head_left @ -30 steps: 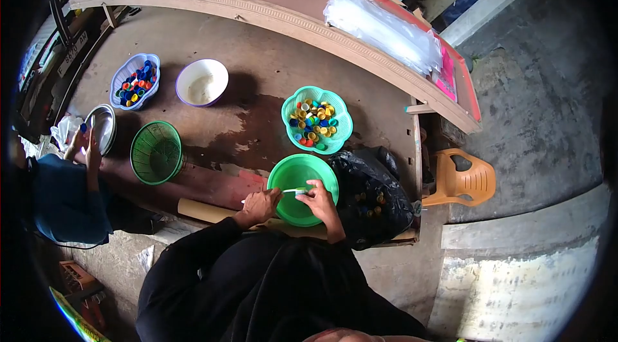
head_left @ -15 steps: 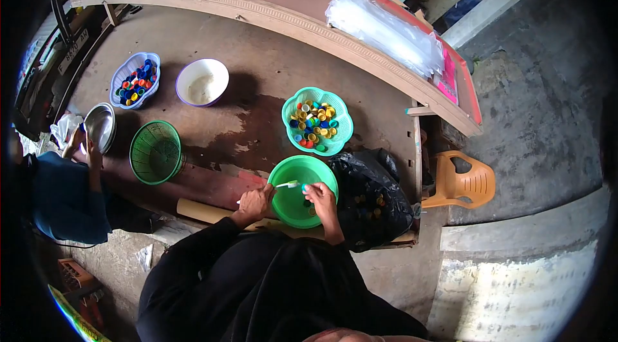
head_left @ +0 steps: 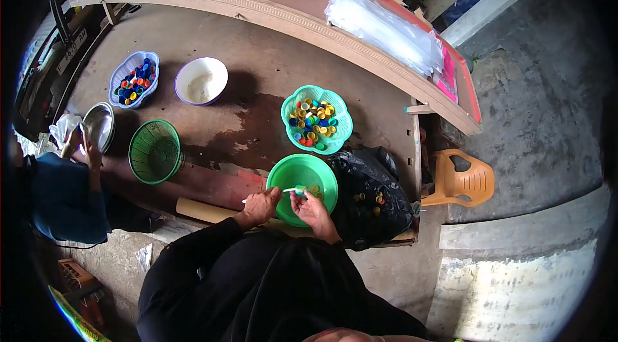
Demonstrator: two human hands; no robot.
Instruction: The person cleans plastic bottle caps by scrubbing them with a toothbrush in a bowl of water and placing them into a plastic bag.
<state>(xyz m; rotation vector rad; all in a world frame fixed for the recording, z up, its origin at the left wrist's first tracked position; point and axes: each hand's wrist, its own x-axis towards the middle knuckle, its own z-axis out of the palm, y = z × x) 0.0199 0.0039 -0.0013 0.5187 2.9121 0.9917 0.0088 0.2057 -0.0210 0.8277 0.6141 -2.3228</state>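
My left hand (head_left: 260, 205) is closed round a white toothbrush (head_left: 289, 190), whose head points right over the green basin (head_left: 283, 169). In the fingers of my right hand (head_left: 311, 209) is a small green bottle cap (head_left: 300, 189), held against the bristles. Several yellowish caps lie in the basin, partly hidden by my right hand. Just beyond stands a mint-green scalloped basket (head_left: 348, 124) full of mixed coloured caps. To the right of the basin, a black plastic bag (head_left: 393, 213) lies open with more caps inside.
Further left are a green mesh basket (head_left: 133, 165), a white bowl (head_left: 216, 70) and a lavender basket (head_left: 116, 78) of caps. Another person (head_left: 67, 197) holds a metal bowl (head_left: 100, 124). A raised shelf (head_left: 193, 0) bears tape and plastic bags. An orange chair (head_left: 473, 181) stands right.
My right hand has turned palm-up and moved slightly lower, bringing the cap against the toothbrush head. The left hand has shifted a little right.
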